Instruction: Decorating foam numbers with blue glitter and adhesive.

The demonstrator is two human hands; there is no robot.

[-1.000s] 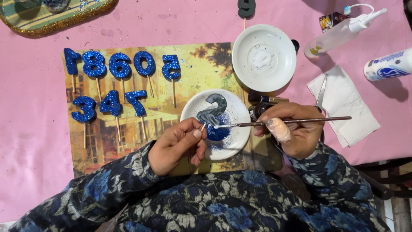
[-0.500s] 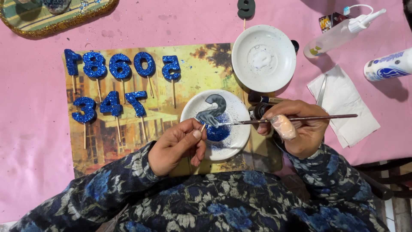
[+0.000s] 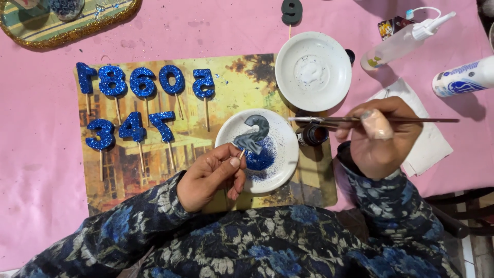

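My left hand point(image 3: 213, 175) pinches the thin stick of a grey number-shaped piece point(image 3: 253, 135) and holds it over a white saucer point(image 3: 283, 175) that has a patch of blue glitter in it. My right hand point(image 3: 380, 136) grips a paintbrush point(image 3: 411, 120) that lies level, its bristle end pointing left above a small dark jar point(image 3: 313, 135). The brush tip is off the grey piece. Several blue glittered numbers on sticks point(image 3: 141, 82) lie in two rows on a picture mat point(image 3: 134, 175) to the left.
A second white saucer point(image 3: 288, 85) with white residue sits behind the first. A squeeze bottle point(image 3: 399, 44), a white tube point(image 3: 463, 77) and a paper napkin point(image 3: 432, 146) lie at the right. A dark number on a stick point(image 3: 292, 11) and a gold-rimmed tray point(image 3: 72, 31) are at the far edge.
My right hand has drawn the brush to the right, off the grey number and over the small jar. My left hand still holds the number over the saucer.
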